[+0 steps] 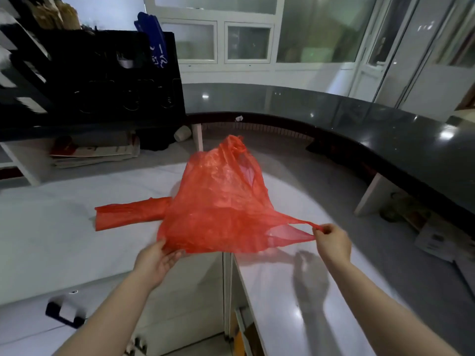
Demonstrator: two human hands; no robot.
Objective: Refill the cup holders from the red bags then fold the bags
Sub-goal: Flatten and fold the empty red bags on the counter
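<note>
So the red plastic bag [218,201] is up in the air, stretched out between both hands. The left hand [156,260] grips the bag's near-left edge, thumb on top and fingers underneath. The right hand [331,240] pinches one handle loop, pulled out tight to the side. The rest of the bag billows up and away from the hands.

Stuff around it: just past the left hand, a second red bag [128,215] lies flattened into a long strip on the white surface [51,240], one end hidden behind the held bag. Further out beyond the left hand is the black cup holder rack [102,86], with a stack of papers [95,152] and a white cup [183,133] on its side below it. A dark curved counter [385,129] wraps round beyond and outside the right hand. By the left forearm sits a small dark blue and white gadget [65,313]; can't tell what it is.

Edges: between the two forearms the white surface breaks at a gap [226,291], and the bag hangs right over that seam. White surface stretches out under the right hand and off to the outer side of the left hand.
</note>
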